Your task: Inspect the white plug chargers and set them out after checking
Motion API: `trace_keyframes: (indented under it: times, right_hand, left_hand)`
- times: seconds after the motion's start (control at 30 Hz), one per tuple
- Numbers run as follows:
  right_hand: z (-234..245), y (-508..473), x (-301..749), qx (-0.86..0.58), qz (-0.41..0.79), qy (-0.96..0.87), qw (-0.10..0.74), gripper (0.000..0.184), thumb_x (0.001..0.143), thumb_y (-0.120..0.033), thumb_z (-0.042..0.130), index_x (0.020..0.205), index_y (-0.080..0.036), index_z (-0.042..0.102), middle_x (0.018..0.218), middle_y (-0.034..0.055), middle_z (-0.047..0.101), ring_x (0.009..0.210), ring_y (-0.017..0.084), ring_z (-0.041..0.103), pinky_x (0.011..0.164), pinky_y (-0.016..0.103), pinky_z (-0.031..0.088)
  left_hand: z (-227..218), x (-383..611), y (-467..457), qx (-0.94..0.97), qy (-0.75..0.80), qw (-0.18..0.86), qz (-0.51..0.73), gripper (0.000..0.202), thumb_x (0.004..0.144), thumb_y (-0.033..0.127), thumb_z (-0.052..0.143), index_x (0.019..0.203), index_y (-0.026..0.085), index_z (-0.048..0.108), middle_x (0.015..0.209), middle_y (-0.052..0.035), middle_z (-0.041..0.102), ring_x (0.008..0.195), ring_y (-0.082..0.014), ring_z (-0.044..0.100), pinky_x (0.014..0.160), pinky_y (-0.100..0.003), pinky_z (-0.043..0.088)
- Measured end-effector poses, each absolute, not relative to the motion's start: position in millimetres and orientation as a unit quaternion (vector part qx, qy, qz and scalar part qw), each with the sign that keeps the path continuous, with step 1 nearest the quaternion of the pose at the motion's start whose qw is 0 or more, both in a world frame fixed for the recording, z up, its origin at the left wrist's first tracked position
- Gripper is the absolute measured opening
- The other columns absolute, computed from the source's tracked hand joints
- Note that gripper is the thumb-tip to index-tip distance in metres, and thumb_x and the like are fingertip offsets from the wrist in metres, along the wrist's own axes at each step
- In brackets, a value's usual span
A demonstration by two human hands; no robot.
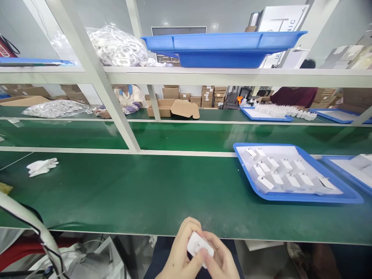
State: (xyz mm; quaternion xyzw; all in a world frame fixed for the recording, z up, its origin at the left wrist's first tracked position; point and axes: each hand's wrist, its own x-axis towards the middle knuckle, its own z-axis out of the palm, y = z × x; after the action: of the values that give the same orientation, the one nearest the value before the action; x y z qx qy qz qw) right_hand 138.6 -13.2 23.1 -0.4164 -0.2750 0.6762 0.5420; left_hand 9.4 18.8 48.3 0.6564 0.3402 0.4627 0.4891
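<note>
Both hands clamped on one small white plug (200, 245): left hand (178, 254) wraps it from the left, right hand (222, 261) has a thumb pressed on its lower corner. Plug sits off the surface (139, 193), just past its near edge, over the gap by the person's lap.

Risks, as judgement:
- Thumb pressure on a smooth corner could squirt the plug out; nothing under it but open air, so it would likely drop below the surface rather than land on it.
- Grip is fingertip-only on the right, palm hidden, so hold security can't be confirmed.
- A move from the plug to the tray (293, 197) crosses the raised blue rim; a low approach could clip it and jog the rows of white parts (276, 174) inside.

Room: beyond the plug the green surface is open, wide bare stretch to its left out to a crumpled white glove (42, 166). Tray lies beyond and right of the plug, second tray (348, 172) just right of that. Frame post (116, 112) rises well beyond-left, shelf (203, 75) overhead limits lift height there.
</note>
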Motion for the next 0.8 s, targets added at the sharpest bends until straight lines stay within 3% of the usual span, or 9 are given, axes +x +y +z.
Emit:
trace_keyframes:
  times: [0.13,0.2,0.33,0.43,0.5,0.63,0.8]
  right_hand:
    - [31,-14,151,-0.473,0.675,-0.219,0.522,0.061,0.06,-0.061,0.078,0.1,-0.016,0.072,0.103,0.0137,0.073,0.089,0.03,0.068,0.074,0.036,0.054]
    - [31,-14,157,-0.47,0.704,-0.201,0.493,0.067,0.062,-0.066,0.073,0.105,-0.015,0.071,0.105,0.0152,0.072,0.089,0.031,0.067,0.067,0.037,0.055]
    - [30,-11,166,-0.483,0.684,-0.275,0.473,0.065,0.071,-0.067,0.065,0.115,-0.019,0.064,0.11,0.0127,0.069,0.098,0.031,0.064,0.077,0.038,0.053]
    - [33,-7,172,-0.51,0.613,-0.402,0.449,0.041,0.08,-0.059,0.06,0.092,-0.02,0.063,0.084,0.004,0.066,0.079,0.019,0.061,0.07,0.028,0.047]
    - [36,-5,175,-0.514,0.595,-0.464,0.407,0.035,0.082,-0.053,0.06,0.074,-0.019,0.053,0.067,-0.0022,0.053,0.063,0.014,0.05,0.059,0.024,0.04]
    - [43,-3,173,-0.524,0.597,-0.492,0.357,0.038,0.078,-0.048,0.064,0.066,-0.02,0.041,0.059,-0.0073,0.037,0.055,0.01,0.035,0.053,0.023,0.029]
    - [48,-4,168,-0.463,0.695,-0.433,0.34,0.051,0.071,-0.066,0.065,0.074,-0.018,0.049,0.056,-0.0073,0.041,0.049,0.008,0.034,0.049,0.023,0.027]
  left_hand:
    - [71,-1,17,0.699,0.376,0.521,0.316,0.046,0.076,0.009,0.06,0.115,0.029,0.046,0.112,-0.0024,0.049,0.1,-0.0198,0.05,0.088,-0.033,0.041]
    - [75,-5,18,0.72,0.378,0.506,0.288,0.05,0.075,0.0,0.057,0.114,0.03,0.048,0.111,-0.001,0.052,0.102,-0.0189,0.052,0.089,-0.032,0.042]
    - [65,-7,23,0.778,0.336,0.425,0.317,0.041,0.081,0.008,0.063,0.114,0.029,0.05,0.108,-0.0016,0.059,0.098,-0.0193,0.054,0.086,-0.032,0.046]
    - [59,-8,24,0.809,0.32,0.346,0.351,0.039,0.081,0.014,0.068,0.115,0.027,0.051,0.104,-0.0033,0.062,0.094,-0.02,0.057,0.081,-0.032,0.049]
    - [62,-10,23,0.822,0.324,0.309,0.353,0.039,0.081,0.013,0.069,0.113,0.025,0.052,0.1,-0.0035,0.064,0.089,-0.0194,0.058,0.077,-0.031,0.051]
    - [72,-15,20,0.84,0.335,0.27,0.331,0.039,0.081,0.01,0.067,0.115,0.024,0.053,0.1,-0.0042,0.066,0.087,-0.019,0.059,0.075,-0.03,0.052]
    - [75,-21,17,0.839,0.346,0.27,0.323,0.048,0.08,0.004,0.065,0.12,0.026,0.05,0.103,-0.0041,0.063,0.092,-0.0186,0.059,0.079,-0.028,0.052]
